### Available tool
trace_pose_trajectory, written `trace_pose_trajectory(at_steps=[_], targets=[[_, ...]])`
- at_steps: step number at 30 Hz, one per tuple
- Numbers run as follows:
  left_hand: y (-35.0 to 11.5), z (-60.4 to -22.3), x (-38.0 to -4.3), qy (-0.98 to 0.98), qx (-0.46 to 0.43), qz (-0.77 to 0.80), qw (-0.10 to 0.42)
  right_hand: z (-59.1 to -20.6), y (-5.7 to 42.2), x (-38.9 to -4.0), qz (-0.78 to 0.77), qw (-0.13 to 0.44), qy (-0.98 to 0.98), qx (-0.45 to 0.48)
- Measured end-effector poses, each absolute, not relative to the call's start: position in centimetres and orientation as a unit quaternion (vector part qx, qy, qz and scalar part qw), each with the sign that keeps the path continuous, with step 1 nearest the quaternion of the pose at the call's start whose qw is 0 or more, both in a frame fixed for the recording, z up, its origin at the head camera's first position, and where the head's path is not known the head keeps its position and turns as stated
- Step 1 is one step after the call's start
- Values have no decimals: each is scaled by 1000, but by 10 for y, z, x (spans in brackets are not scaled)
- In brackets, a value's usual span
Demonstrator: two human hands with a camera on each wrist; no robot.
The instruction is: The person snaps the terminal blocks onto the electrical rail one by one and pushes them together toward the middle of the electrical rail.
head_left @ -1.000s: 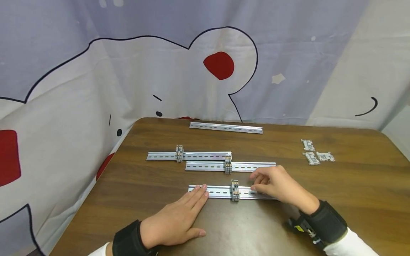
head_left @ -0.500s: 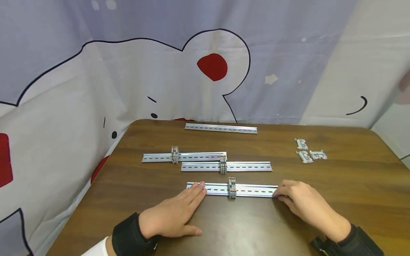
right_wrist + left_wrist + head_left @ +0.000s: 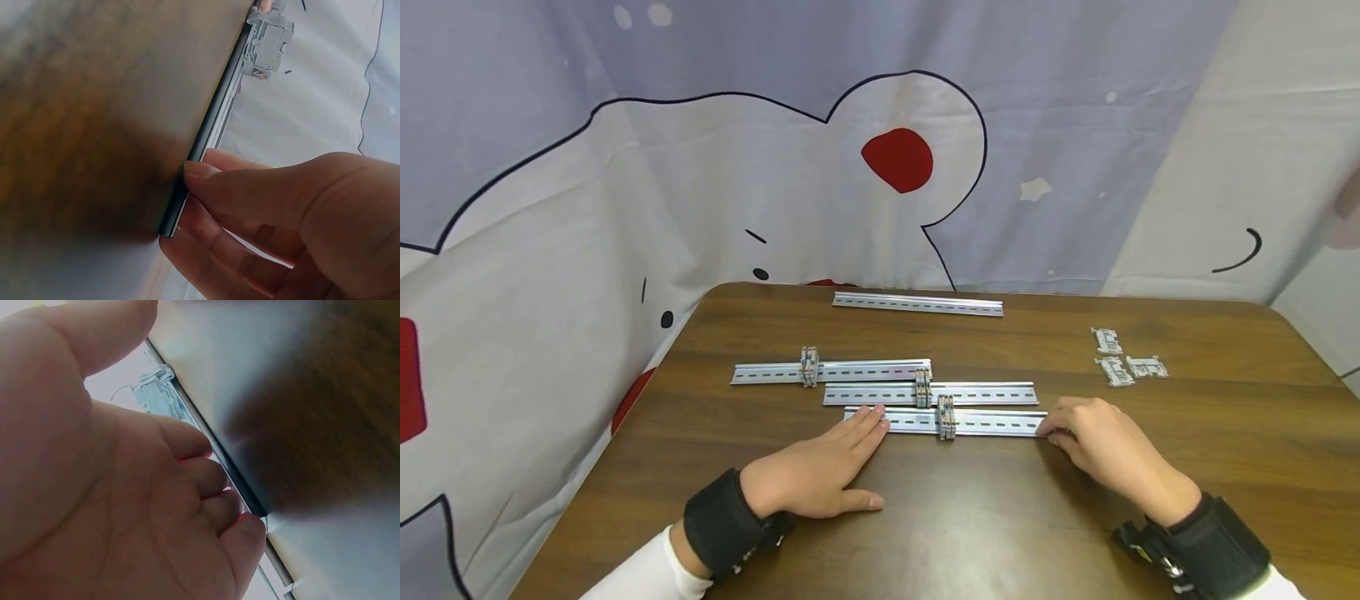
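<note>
The nearest slotted metal DIN rail [image 3: 996, 423] lies on the table with a small stack of grey terminal blocks [image 3: 947, 418] clipped near its middle. My left hand [image 3: 817, 473] is laid flat, straight fingertips over the rail's left end, thumb spread out. At the other end, my right hand [image 3: 1101, 442] pinches the rail's tip between thumb and fingers, as the right wrist view shows with the thumb [image 3: 209, 178] on the near edge. Just behind is a second DIN rail [image 3: 868, 394], also bearing terminal blocks [image 3: 922, 388].
A third DIN rail [image 3: 876, 371] with terminal blocks [image 3: 808, 367] lies farther back to the left. One bare rail [image 3: 917, 303] is near the table's far edge. Three loose pale terminal blocks [image 3: 1116, 372] lie at the back right. A printed curtain [image 3: 737, 183] hangs behind.
My right hand has gone from above the rail to its right end and taken hold there. The nearest rail, with both hands, has shifted away from me, close up to the second rail.
</note>
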State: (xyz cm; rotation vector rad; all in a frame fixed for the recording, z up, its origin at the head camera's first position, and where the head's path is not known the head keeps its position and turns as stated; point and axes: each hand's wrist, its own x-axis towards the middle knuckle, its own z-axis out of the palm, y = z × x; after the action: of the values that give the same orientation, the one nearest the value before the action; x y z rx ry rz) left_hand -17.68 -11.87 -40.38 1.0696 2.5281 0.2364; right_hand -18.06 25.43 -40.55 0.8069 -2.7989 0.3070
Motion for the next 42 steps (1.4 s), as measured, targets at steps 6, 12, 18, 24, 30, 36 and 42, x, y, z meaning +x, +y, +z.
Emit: trace_pose_trajectory(at_steps=[6, 12, 18, 24, 30, 36, 42], targets=[[-121, -394, -189, 899, 377, 109, 194, -400, 254, -193, 139, 62, -953, 261], [-128, -357, -212, 921, 337, 152, 124, -375, 252, -212, 196, 44, -953, 228], [-145, -331, -255, 937, 273, 193, 98, -355, 253, -240, 214, 27, -960, 180], [-178, -335, -304, 934, 233, 255, 92, -350, 255, -272, 224, 19, -962, 157], [-203, -352, -336, 927, 201, 290, 124, -356, 254, -300, 221, 8, -964, 150], [-210, -376, -347, 925, 184, 289, 162, -367, 256, -319, 210, -26, -965, 157], [-211, -384, -354, 925, 187, 271, 192, -376, 256, -329, 207, -65, -961, 174]])
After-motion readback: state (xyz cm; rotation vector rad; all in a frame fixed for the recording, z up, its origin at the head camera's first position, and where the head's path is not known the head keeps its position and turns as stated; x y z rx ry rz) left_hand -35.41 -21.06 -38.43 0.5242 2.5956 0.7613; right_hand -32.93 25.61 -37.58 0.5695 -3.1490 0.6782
